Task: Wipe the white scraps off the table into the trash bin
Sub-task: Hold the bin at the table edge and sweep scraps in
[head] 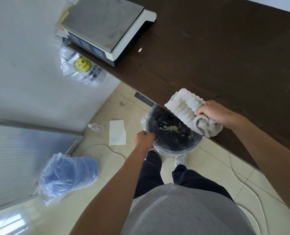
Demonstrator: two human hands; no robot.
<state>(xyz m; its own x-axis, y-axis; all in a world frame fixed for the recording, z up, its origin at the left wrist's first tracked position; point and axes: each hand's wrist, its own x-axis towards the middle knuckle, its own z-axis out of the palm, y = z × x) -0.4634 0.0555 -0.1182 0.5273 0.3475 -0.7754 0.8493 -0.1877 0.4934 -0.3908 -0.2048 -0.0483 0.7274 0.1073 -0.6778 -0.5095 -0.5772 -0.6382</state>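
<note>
Gripping the trash bin [173, 133] rim in our left hand [145, 139] under the table [208, 56] edge, we should drag the cloth [188, 111], bunched in our right hand [213, 112], squarely over it, then fetch the stray scrap [140, 49].

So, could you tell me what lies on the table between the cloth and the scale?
One small white scrap beside the scale; otherwise the head view shows bare dark table up to the cloth.

White scraps [170, 128] inside black bin [166, 143]

Left hand [145, 139] grips the trash bin [173, 133] rim — right hand [213, 112] bunches a cloth [185, 109] at the table [208, 48] edge
</note>
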